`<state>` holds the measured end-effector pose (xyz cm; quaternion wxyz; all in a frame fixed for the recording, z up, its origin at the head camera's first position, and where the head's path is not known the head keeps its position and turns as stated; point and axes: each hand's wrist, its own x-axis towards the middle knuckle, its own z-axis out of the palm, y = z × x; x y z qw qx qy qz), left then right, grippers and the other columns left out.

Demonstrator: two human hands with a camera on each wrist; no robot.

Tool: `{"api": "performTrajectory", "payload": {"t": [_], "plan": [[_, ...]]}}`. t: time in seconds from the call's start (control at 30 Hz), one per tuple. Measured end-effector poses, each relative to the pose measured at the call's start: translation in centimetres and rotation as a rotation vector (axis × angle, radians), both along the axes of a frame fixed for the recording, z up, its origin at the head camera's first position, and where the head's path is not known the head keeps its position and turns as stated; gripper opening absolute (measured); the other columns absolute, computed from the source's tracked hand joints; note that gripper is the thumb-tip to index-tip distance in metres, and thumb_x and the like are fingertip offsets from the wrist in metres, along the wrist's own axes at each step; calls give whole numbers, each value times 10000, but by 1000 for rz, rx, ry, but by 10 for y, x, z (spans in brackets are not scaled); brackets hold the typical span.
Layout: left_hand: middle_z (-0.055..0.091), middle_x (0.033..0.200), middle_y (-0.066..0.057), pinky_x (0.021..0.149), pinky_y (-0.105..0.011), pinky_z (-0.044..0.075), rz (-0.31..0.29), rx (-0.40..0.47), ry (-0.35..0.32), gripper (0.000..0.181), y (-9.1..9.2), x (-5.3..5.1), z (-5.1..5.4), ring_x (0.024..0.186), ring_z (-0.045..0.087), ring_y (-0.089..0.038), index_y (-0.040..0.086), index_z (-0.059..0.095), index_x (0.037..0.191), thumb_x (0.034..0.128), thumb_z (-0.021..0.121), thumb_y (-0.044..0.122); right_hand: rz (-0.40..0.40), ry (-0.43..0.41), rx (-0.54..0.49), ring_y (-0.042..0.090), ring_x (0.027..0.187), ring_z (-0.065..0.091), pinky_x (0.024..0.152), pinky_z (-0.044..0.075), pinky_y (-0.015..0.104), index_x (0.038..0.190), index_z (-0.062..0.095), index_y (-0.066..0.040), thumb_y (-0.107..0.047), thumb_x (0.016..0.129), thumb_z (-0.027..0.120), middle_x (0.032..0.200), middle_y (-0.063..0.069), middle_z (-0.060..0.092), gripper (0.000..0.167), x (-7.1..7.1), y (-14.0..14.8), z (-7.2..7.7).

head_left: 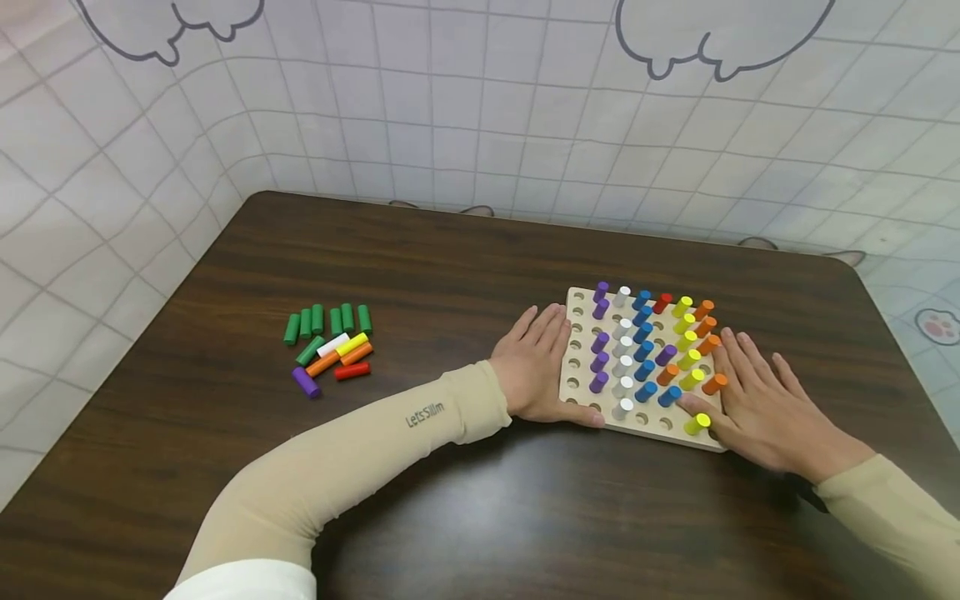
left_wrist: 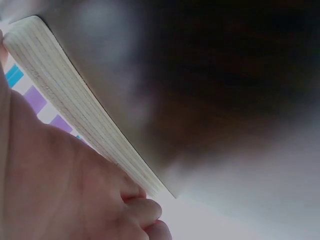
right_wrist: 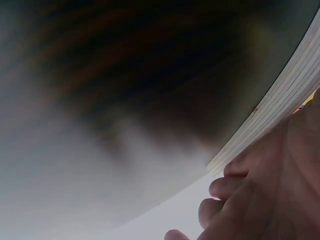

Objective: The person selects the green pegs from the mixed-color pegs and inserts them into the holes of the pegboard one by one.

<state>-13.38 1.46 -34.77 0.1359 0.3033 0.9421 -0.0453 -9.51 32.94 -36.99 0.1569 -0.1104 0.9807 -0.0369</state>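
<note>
A pale wooden pegboard [head_left: 633,422] lies on the table, with upright purple, white, blue, red, yellow and orange pegs in many holes. My left hand [head_left: 534,371] rests against its left side, fingers straight and the thumb along the front left corner. On the opposite side, my right hand [head_left: 772,408] lies with extended fingers beside the board, its thumb near the front yellow peg [head_left: 697,424]. The board's layered edge [left_wrist: 75,95] runs beside the left palm in the left wrist view. A similar edge [right_wrist: 265,110] borders the right palm in the right wrist view.
Loose pegs lie in a group on the left of the dark table [head_left: 450,267]: several green pegs [head_left: 318,319], a white peg [head_left: 333,346], a yellow peg [head_left: 352,344], orange pegs [head_left: 323,363], a red peg [head_left: 352,371] and a purple peg [head_left: 306,382]. A grid-patterned cloth [head_left: 480,108] hangs behind.
</note>
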Motion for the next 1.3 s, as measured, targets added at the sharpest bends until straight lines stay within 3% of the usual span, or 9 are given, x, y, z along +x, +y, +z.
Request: {"api": "performTrajectory", "payload": {"t": [0.87,1.3], "plan": [[68,1763,-112,1357,-422,39,31,74,10,1271,-42,0,-3,1657,34,-246,38,110,1657,818,440,934,64,19,7,476,1611,-30,1239,26,737,1622,36,69,-722,1021,325,1727,252,-99,1035,-12,-40,7],[74,1762,-108,1357,-431,31,49,44,10,1263,-61,-1,-5,1658,30,-251,41,115,1657,821,429,934,93,23,8,479,1611,1,1251,30,724,1620,63,73,-728,1015,327,1731,249,-75,1038,-17,-60,6]]}}
